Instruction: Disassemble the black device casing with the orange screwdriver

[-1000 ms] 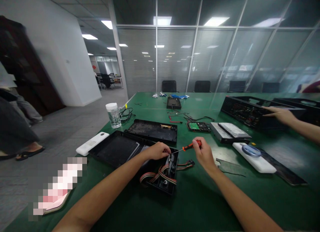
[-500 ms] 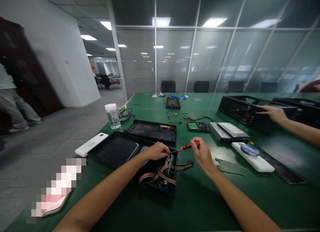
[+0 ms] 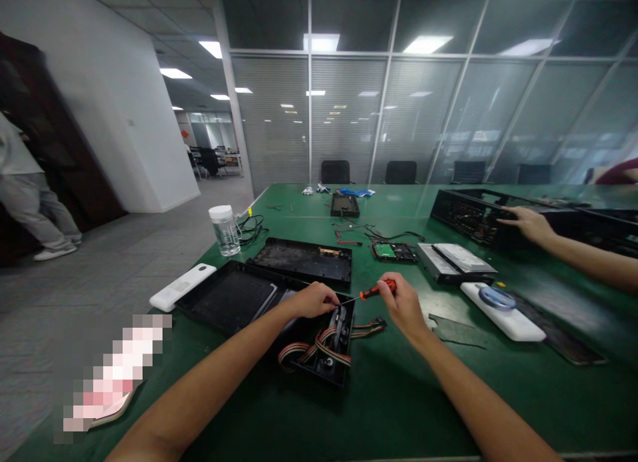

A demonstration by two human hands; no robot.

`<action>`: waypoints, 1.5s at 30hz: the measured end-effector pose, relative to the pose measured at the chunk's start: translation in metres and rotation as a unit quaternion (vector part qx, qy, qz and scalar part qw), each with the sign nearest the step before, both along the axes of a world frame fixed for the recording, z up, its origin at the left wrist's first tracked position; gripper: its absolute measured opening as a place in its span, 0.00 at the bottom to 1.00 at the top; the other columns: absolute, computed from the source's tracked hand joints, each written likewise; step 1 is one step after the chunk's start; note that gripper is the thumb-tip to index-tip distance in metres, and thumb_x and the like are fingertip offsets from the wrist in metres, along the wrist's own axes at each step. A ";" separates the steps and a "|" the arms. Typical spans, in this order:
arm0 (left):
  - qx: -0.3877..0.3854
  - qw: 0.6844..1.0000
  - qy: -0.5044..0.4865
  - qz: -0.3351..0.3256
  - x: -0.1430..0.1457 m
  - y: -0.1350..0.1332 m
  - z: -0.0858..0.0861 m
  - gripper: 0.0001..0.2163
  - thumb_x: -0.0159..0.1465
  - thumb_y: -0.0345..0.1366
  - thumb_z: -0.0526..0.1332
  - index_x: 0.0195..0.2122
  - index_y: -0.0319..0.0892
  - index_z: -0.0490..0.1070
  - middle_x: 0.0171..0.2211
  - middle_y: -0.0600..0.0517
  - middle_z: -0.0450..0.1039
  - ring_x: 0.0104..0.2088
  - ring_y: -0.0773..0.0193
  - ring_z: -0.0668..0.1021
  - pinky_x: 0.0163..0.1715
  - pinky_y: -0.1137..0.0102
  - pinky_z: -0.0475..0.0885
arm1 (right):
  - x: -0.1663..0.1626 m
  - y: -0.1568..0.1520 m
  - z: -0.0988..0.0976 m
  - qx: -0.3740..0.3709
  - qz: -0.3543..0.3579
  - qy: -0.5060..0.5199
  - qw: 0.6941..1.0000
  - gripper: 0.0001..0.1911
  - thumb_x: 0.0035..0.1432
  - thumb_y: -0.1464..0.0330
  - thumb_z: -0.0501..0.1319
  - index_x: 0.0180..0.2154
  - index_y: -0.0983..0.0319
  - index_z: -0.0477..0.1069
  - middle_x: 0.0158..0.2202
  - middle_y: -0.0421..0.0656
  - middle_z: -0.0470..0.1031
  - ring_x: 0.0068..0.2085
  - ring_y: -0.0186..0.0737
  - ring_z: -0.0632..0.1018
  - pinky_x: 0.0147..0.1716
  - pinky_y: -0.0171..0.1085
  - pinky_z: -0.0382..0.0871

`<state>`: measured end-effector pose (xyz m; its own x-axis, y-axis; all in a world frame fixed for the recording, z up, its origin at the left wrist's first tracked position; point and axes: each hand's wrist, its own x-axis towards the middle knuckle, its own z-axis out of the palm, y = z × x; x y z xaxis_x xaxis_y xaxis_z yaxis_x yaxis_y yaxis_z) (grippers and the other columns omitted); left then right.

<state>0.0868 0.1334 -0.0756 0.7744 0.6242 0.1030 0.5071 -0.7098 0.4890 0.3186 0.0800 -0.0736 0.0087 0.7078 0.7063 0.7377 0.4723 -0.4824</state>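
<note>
My right hand is closed around the handle of an orange and black screwdriver. Its shaft points left, with the tip by the right end of a black plastic casing. At that tip, the fingers of my left hand are pinched together; what they hold, if anything, is too small to make out. Just below my fingers lies a dark part fixed in the casing's end. A striped ribbon cable loops over that end, and its black connector rests to the right.
Behind the casing lies a second black cover. A water bottle stands left of it. To the right are a green circuit board, a metal drive and a white device. Another person's hand touches a black chassis.
My hands and the screwdriver have barely moved. At the right, the other person's hand and the black chassis have shifted slightly left. The person standing far left has moved a little.
</note>
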 end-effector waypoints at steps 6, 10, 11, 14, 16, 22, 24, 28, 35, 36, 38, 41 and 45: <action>0.003 1.000 0.005 0.000 0.000 -0.003 0.003 0.09 0.57 0.29 0.57 0.36 0.40 0.75 0.32 0.52 0.76 0.31 0.68 0.74 0.34 0.78 0.64 | -0.001 -0.001 0.002 -0.021 -0.013 0.000 1.000 0.15 0.59 0.58 0.48 0.32 0.61 0.64 0.27 0.41 0.68 0.29 0.37 0.69 0.30 0.35 0.61; 0.008 1.000 0.009 0.001 0.001 -0.004 0.004 0.09 0.57 0.28 0.57 0.36 0.40 0.75 0.32 0.53 0.76 0.31 0.69 0.74 0.35 0.78 0.65 | -0.004 -0.005 0.014 -0.018 -0.012 -0.059 0.998 0.16 0.59 0.58 0.48 0.31 0.61 0.66 0.27 0.42 0.70 0.29 0.37 0.70 0.31 0.34 0.60; 0.009 1.000 0.011 0.002 0.001 -0.004 0.004 0.09 0.57 0.28 0.57 0.36 0.40 0.75 0.32 0.53 0.76 0.31 0.69 0.74 0.35 0.78 0.65 | -0.006 -0.005 0.019 -0.011 -0.006 -0.090 0.996 0.16 0.59 0.58 0.48 0.31 0.61 0.67 0.27 0.43 0.70 0.29 0.38 0.70 0.31 0.34 0.60; 0.014 1.000 0.013 0.007 0.001 -0.004 0.004 0.08 0.58 0.29 0.57 0.36 0.40 0.75 0.33 0.53 0.76 0.32 0.68 0.74 0.36 0.78 0.65 | -0.013 -0.007 0.044 -0.010 0.018 -0.222 0.975 0.18 0.59 0.56 0.49 0.31 0.62 0.68 0.26 0.44 0.71 0.30 0.38 0.71 0.31 0.34 0.58; 0.016 1.000 0.015 0.006 0.001 -0.004 0.003 0.08 0.58 0.29 0.57 0.35 0.40 0.75 0.33 0.53 0.76 0.32 0.68 0.74 0.36 0.78 0.65 | -0.021 -0.009 0.065 -0.035 0.023 -0.309 0.950 0.20 0.59 0.54 0.48 0.31 0.62 0.69 0.25 0.45 0.72 0.28 0.39 0.71 0.28 0.34 0.56; 0.016 1.000 0.013 0.001 0.002 -0.004 0.003 0.08 0.57 0.28 0.57 0.35 0.39 0.75 0.33 0.52 0.76 0.33 0.67 0.75 0.36 0.77 0.65 | -0.050 -0.008 0.109 -0.119 0.094 -0.356 0.922 0.14 0.60 0.65 0.47 0.44 0.62 0.64 0.35 0.46 0.74 0.34 0.39 0.74 0.30 0.33 0.57; 0.015 1.000 0.014 0.006 0.002 -0.004 0.004 0.08 0.57 0.27 0.57 0.34 0.39 0.75 0.32 0.52 0.76 0.33 0.67 0.75 0.36 0.77 0.65 | -0.054 -0.003 0.110 -0.139 0.121 -0.338 0.923 0.13 0.61 0.66 0.47 0.46 0.61 0.62 0.37 0.45 0.74 0.36 0.38 0.74 0.32 0.33 0.59; 0.019 1.000 0.015 0.006 0.002 -0.005 0.006 0.08 0.56 0.27 0.57 0.34 0.40 0.74 0.31 0.53 0.76 0.32 0.68 0.75 0.34 0.78 0.65 | -0.046 0.011 0.105 -0.172 -0.024 -0.354 0.919 0.20 0.58 0.54 0.49 0.32 0.62 0.69 0.28 0.48 0.73 0.32 0.45 0.74 0.29 0.37 0.59; 0.035 0.999 0.016 0.006 0.002 -0.002 0.000 0.08 0.56 0.27 0.58 0.35 0.40 0.74 0.32 0.53 0.75 0.31 0.67 0.75 0.34 0.77 0.65 | -0.030 0.020 0.107 -0.183 0.103 -0.331 0.920 0.14 0.57 0.57 0.52 0.34 0.59 0.69 0.28 0.42 0.73 0.30 0.39 0.73 0.27 0.34 0.59; 0.039 0.999 0.015 0.005 0.002 -0.001 0.000 0.08 0.56 0.27 0.58 0.35 0.40 0.74 0.32 0.53 0.75 0.32 0.67 0.75 0.34 0.77 0.65 | -0.031 0.019 0.107 -0.178 0.082 -0.337 0.921 0.16 0.57 0.55 0.52 0.29 0.59 0.69 0.26 0.43 0.73 0.29 0.40 0.73 0.27 0.34 0.58; 0.042 0.999 0.015 0.005 0.002 -0.001 -0.001 0.08 0.56 0.27 0.58 0.35 0.39 0.74 0.32 0.53 0.75 0.31 0.67 0.75 0.34 0.77 0.65 | -0.034 0.015 0.109 -0.170 0.055 -0.340 0.923 0.17 0.55 0.54 0.52 0.28 0.60 0.69 0.24 0.43 0.72 0.28 0.41 0.72 0.26 0.35 0.58; 0.039 0.999 0.017 0.004 0.001 -0.003 0.001 0.08 0.56 0.26 0.57 0.35 0.39 0.74 0.31 0.53 0.75 0.31 0.68 0.75 0.34 0.77 0.65 | -0.038 0.008 0.109 -0.182 0.122 -0.335 0.916 0.13 0.56 0.58 0.53 0.39 0.58 0.67 0.27 0.42 0.73 0.29 0.39 0.73 0.25 0.33 0.57; 0.039 0.999 0.010 0.004 0.002 -0.004 0.001 0.09 0.56 0.26 0.57 0.35 0.39 0.74 0.31 0.53 0.75 0.31 0.68 0.75 0.33 0.77 0.65 | -0.039 0.006 0.109 -0.186 0.041 -0.356 0.915 0.18 0.57 0.54 0.50 0.29 0.60 0.68 0.25 0.45 0.72 0.28 0.42 0.73 0.25 0.35 0.56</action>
<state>0.0883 0.1297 -0.0745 0.7715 0.6215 0.1360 0.5228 -0.7411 0.4212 0.2791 0.0860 0.0349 -0.4237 0.8783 0.2215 0.8971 0.4407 -0.0316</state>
